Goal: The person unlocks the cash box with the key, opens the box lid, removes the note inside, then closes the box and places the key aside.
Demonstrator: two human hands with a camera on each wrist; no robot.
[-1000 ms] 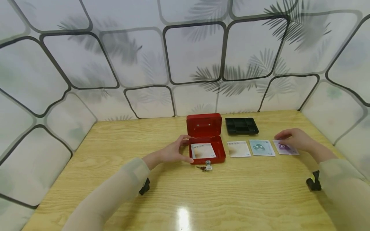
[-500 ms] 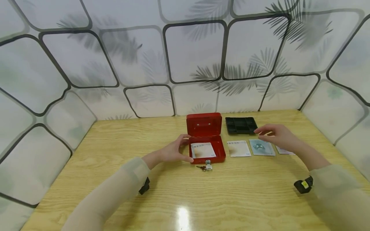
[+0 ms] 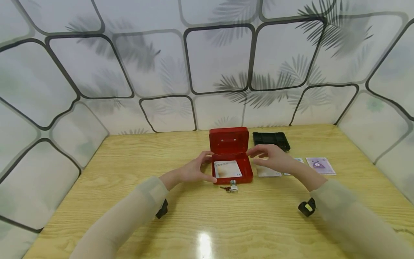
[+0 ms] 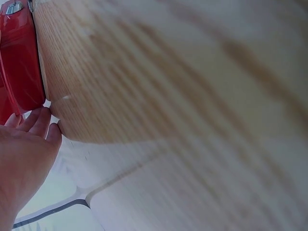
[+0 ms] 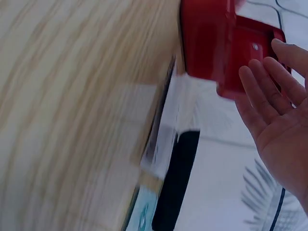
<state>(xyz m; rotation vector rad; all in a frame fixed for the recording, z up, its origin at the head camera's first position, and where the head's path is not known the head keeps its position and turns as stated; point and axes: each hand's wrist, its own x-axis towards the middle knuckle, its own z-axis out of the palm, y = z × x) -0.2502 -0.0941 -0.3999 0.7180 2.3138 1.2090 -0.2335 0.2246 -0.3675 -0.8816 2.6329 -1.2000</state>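
A red metal cash box (image 3: 247, 171) stands with its lid (image 3: 229, 139) raised; a pale printed paper note (image 3: 227, 169) lies inside. My left hand (image 3: 189, 172) spans the box's left side, thumb by the front corner and fingers by the rear. In the left wrist view its fingers (image 4: 37, 120) touch the red side. Above the loose notes, my right hand (image 3: 275, 158) reaches to the box's right rear corner, holding nothing. Its fingers (image 5: 262, 89) are extended in the right wrist view. Whether they touch the box I cannot tell.
A silver lock (image 3: 233, 186) with keys (image 3: 225, 189) is at the box's front. To the right are a pale note (image 3: 268, 172), a blue one mostly covered by the right hand, and a purple one (image 3: 321, 166). Behind them sits a black compartment tray (image 3: 280, 139).
My right hand has left the purple note and moved left across the blue and pale notes to the box's right side. The left hand has stayed at the box.
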